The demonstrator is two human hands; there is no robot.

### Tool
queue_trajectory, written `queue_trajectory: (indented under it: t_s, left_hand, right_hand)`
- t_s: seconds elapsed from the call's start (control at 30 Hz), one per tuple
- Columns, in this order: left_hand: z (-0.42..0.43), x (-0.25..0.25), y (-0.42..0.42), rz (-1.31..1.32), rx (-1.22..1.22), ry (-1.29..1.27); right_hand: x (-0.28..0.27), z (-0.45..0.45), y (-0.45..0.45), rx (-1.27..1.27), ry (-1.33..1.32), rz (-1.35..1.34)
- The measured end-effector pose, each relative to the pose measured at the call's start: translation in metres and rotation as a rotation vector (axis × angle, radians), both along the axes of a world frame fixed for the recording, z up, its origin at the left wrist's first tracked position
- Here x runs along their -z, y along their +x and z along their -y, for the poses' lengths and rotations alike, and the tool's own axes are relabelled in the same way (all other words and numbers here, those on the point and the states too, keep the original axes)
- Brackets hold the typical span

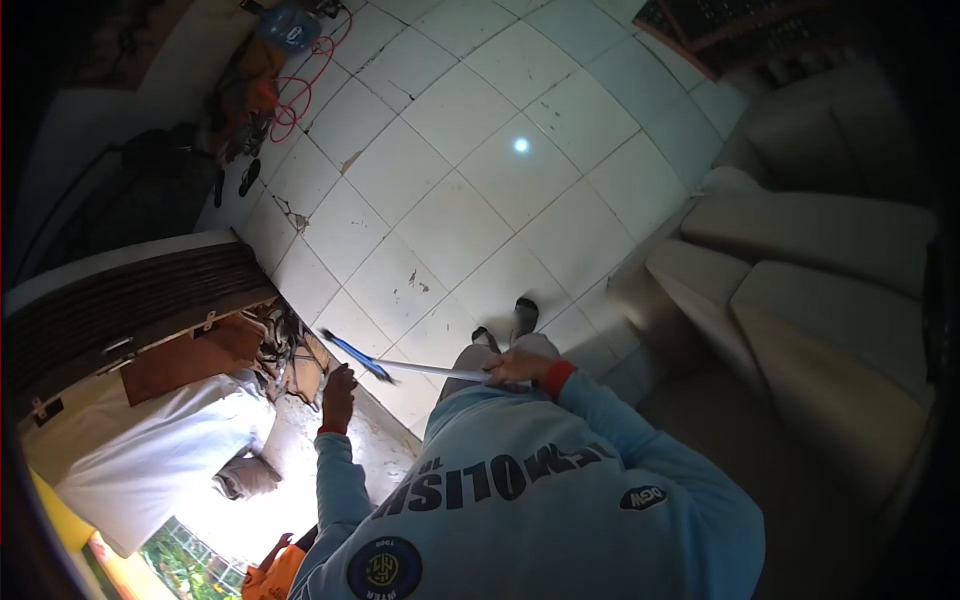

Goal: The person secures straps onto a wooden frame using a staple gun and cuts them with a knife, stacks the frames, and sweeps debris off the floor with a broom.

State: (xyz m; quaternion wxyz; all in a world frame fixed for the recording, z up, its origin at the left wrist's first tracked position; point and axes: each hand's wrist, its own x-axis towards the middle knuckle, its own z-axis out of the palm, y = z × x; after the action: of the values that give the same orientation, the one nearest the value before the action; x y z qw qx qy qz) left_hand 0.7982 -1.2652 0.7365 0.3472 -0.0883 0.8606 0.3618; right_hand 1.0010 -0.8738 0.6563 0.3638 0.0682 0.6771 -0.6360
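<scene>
My right hand (515, 368) is closed around the pale handle of a broom-like tool, in front of my waist. The handle runs left to a narrow blue head (356, 356) with dark edges, held over the tiled floor. My left hand (338, 398) is raised just below that blue head, apart from it, fingers loosely bent and holding nothing visible. Both wrists show red cuffs on light blue sleeves.
Beige sofa cushions (820, 310) line the right. Left is a wooden cabinet (150, 300) with white cloth (160, 440). A blue container (288, 28) and red cable (290, 105) lie upper left. Someone in orange (275, 572) is at lower left.
</scene>
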Motion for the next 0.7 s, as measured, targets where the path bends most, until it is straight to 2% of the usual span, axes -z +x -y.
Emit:
queue_trajectory:
  t_s: [0.03,0.07,0.1,0.13,0.2,0.23,0.27,0.3,0.33,0.4,0.43,0.47,0.53,0.6,0.63,0.67,0.7]
  left_hand:
    - [-0.009,-0.011,-0.003,0.000,-0.193,0.065]
    - [-0.014,-0.021,-0.005,-0.026,-0.218,0.002]
    - [0.001,-0.007,-0.003,-0.031,-0.231,-0.037]
    - [0.027,0.010,0.005,-0.033,-0.241,-0.082]
    - [0.097,0.073,0.038,-0.113,-0.095,-0.088]
    - [0.128,0.104,0.057,-0.035,-0.007,-0.177]
    - [0.147,0.128,0.080,0.045,0.086,-0.262]
    - [0.155,0.141,0.110,-0.102,0.195,-0.129]
    - [0.152,0.130,0.121,-0.218,0.900,-0.305]
    - [0.108,0.120,0.112,0.356,1.076,-0.445]
    - [0.095,0.119,0.101,0.395,1.041,-0.316]
    - [0.089,0.112,0.087,0.499,0.880,-0.247]
    - [0.071,0.091,0.037,0.670,0.316,-0.134]
    - [0.038,0.063,-0.050,0.608,-0.209,-0.138]
    - [0.030,0.058,-0.106,0.390,-0.084,-0.160]
    - [0.060,0.084,-0.149,-0.034,0.068,-0.122]
    - [0.077,0.106,-0.194,-0.506,0.092,-0.128]
  right_hand:
    - [-0.014,-0.014,0.004,0.114,-0.063,0.137]
    - [-0.026,-0.034,0.009,0.228,-0.123,0.270]
    - [-0.038,-0.056,0.018,0.393,-0.154,0.301]
    - [-0.053,-0.084,0.022,0.561,-0.191,0.331]
    - [-0.116,-0.143,0.001,0.682,-0.003,0.477]
    - [-0.117,-0.164,-0.004,0.781,0.105,0.395]
    - [-0.117,-0.183,-0.011,0.880,0.212,0.309]
    - [-0.111,-0.203,-0.028,0.968,0.273,0.289]
    - [-0.100,-0.223,-0.051,1.060,0.334,0.265]
    - [-0.055,-0.264,-0.103,1.092,0.667,0.107]
    - [-0.034,-0.288,-0.134,1.151,0.732,0.135]
    - [-0.013,-0.313,-0.166,1.210,0.795,0.170]
    - [0.077,-0.380,-0.203,1.198,1.007,0.129]
    - [0.087,-0.405,-0.263,1.148,0.852,0.361]
    - [0.096,-0.396,-0.286,0.989,0.923,0.330]
    - [0.102,-0.381,-0.315,0.833,0.995,0.296]
    - [0.095,-0.333,-0.331,0.824,1.034,0.234]
